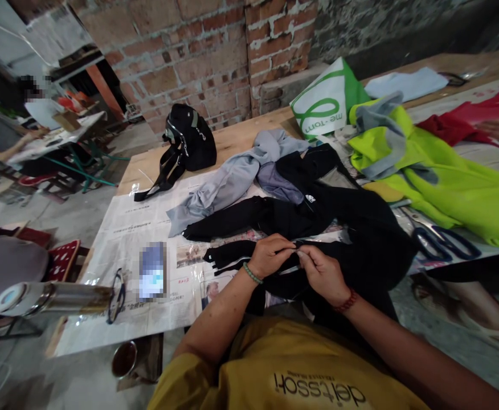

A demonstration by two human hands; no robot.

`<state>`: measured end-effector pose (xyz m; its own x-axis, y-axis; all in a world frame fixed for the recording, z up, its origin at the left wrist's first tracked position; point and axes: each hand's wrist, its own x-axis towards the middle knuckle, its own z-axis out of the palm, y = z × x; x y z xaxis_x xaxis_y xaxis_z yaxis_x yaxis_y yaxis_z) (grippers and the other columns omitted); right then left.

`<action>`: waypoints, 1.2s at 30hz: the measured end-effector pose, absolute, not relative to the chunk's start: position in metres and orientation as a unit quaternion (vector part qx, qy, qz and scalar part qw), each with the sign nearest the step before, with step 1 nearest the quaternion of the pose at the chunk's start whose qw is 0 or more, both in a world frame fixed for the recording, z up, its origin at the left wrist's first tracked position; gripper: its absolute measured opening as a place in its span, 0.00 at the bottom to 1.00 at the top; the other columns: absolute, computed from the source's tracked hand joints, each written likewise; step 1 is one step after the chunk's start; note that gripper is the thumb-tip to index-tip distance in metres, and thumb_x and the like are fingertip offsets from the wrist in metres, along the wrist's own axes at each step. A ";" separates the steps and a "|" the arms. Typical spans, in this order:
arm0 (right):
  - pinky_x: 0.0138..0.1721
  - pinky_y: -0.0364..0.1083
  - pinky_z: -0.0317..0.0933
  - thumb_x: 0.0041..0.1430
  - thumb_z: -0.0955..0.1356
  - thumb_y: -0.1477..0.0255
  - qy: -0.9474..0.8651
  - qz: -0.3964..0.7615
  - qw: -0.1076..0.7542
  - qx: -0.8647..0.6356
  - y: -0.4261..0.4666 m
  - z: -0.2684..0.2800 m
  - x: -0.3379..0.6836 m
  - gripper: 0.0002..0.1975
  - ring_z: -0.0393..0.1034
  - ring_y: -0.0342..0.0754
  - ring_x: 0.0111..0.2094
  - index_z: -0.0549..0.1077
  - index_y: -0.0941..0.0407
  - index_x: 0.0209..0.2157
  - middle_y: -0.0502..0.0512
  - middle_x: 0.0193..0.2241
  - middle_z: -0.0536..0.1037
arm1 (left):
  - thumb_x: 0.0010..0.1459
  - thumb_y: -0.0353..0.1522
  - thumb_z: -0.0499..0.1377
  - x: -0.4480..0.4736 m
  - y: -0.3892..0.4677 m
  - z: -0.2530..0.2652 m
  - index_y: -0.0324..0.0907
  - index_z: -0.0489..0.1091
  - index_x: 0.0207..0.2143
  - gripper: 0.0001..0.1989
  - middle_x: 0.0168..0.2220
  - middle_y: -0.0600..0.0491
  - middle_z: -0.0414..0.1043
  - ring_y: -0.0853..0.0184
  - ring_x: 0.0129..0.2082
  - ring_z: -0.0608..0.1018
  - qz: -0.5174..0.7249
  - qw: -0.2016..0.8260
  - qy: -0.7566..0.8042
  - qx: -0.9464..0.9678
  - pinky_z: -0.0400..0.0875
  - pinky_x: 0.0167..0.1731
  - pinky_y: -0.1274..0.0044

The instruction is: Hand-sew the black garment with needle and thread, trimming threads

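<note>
Across the near part of the table lies a black garment [360, 228], with a small white mark on it and white stripes near one cuff. My left hand [270, 257], a green bead bracelet on its wrist, pinches the garment's fabric between thumb and fingers. Close beside it, my right hand [323, 274], with a red bracelet, pinches the same spot with its fingertips. The fingertips of both hands almost meet. Whether a small tool or thread sits between them is too small to make out. A grey garment [224, 191] lies just beyond the black one.
Scissors [444, 239] and a yellow-green garment [450, 176] lie to the right. A black backpack [192, 136] and a green-white bag [326, 102] stand at the back. To the left are a phone [152, 271], a thermos [57, 299] and glasses [117, 296] on newspaper [125, 222]. People sit nearby.
</note>
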<state>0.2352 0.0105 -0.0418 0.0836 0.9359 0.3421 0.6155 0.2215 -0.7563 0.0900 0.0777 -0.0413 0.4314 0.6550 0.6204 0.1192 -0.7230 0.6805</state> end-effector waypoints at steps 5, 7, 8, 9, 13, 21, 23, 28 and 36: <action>0.24 0.42 0.60 0.60 0.59 0.66 -0.651 0.204 0.413 -0.603 0.014 -0.036 0.236 0.10 0.66 0.43 0.19 0.69 0.53 0.29 0.48 0.18 0.71 | 0.55 0.29 0.57 0.090 0.081 -0.048 0.38 0.75 0.31 0.06 0.29 0.50 0.75 0.71 0.30 0.76 0.455 0.291 0.237 0.808 0.73 0.32 0.79; 0.23 0.42 0.61 0.60 0.59 0.66 -0.651 0.235 0.406 -0.596 0.013 -0.032 0.237 0.11 0.66 0.43 0.18 0.69 0.53 0.30 0.49 0.19 0.72 | 0.56 0.29 0.57 0.089 0.083 -0.049 0.39 0.75 0.32 0.06 0.30 0.50 0.76 0.71 0.31 0.76 0.457 0.290 0.245 0.805 0.73 0.33 0.78; 0.23 0.42 0.61 0.60 0.59 0.65 -0.650 0.248 0.406 -0.593 0.012 -0.029 0.239 0.12 0.66 0.43 0.18 0.70 0.53 0.31 0.49 0.20 0.73 | 0.56 0.29 0.57 0.089 0.084 -0.049 0.39 0.75 0.32 0.06 0.30 0.50 0.76 0.70 0.31 0.76 0.458 0.288 0.248 0.804 0.73 0.33 0.78; 0.24 0.43 0.62 0.60 0.59 0.65 -0.646 0.253 0.411 -0.592 0.010 -0.027 0.242 0.12 0.67 0.43 0.18 0.70 0.53 0.32 0.50 0.21 0.74 | 0.56 0.29 0.57 0.089 0.085 -0.049 0.39 0.75 0.32 0.06 0.30 0.50 0.76 0.70 0.31 0.76 0.460 0.285 0.250 0.803 0.73 0.33 0.78; 0.25 0.43 0.62 0.60 0.61 0.64 -0.569 0.233 0.476 -0.628 0.006 -0.014 0.260 0.11 0.66 0.43 0.18 0.70 0.54 0.34 0.49 0.19 0.73 | 0.55 0.29 0.58 0.088 0.086 -0.048 0.39 0.75 0.31 0.06 0.29 0.50 0.75 0.71 0.31 0.76 0.463 0.283 0.257 0.800 0.73 0.33 0.78; 0.30 0.45 0.63 0.56 0.63 0.65 -0.595 0.159 0.461 -0.639 0.024 0.010 0.282 0.10 0.69 0.45 0.24 0.73 0.54 0.34 0.53 0.26 0.75 | 0.55 0.28 0.58 0.089 0.085 -0.045 0.38 0.74 0.31 0.05 0.29 0.50 0.75 0.71 0.30 0.76 0.465 0.281 0.252 0.801 0.73 0.33 0.78; 0.37 0.48 0.63 0.56 0.64 0.66 -0.656 0.119 0.423 -0.614 0.033 0.011 0.278 0.10 0.70 0.48 0.32 0.75 0.54 0.30 0.55 0.30 0.76 | 0.55 0.28 0.58 0.089 0.085 -0.045 0.38 0.75 0.31 0.05 0.29 0.50 0.75 0.71 0.30 0.76 0.463 0.279 0.252 0.803 0.73 0.33 0.78; 0.38 0.48 0.62 0.53 0.66 0.64 -0.698 0.222 0.364 -0.576 0.047 0.000 0.268 0.11 0.70 0.48 0.32 0.75 0.54 0.23 0.53 0.27 0.77 | 0.55 0.28 0.57 0.088 0.085 -0.046 0.38 0.74 0.31 0.06 0.29 0.50 0.75 0.71 0.30 0.76 0.458 0.282 0.253 0.804 0.73 0.33 0.78; 0.30 0.45 0.62 0.49 0.68 0.58 -0.451 0.447 0.532 -0.560 0.046 -0.010 0.278 0.14 0.68 0.45 0.27 0.71 0.55 0.25 0.54 0.24 0.75 | 0.54 0.27 0.58 0.088 0.085 -0.048 0.39 0.74 0.31 0.05 0.29 0.51 0.75 0.71 0.31 0.76 0.437 0.287 0.262 0.811 0.72 0.33 0.78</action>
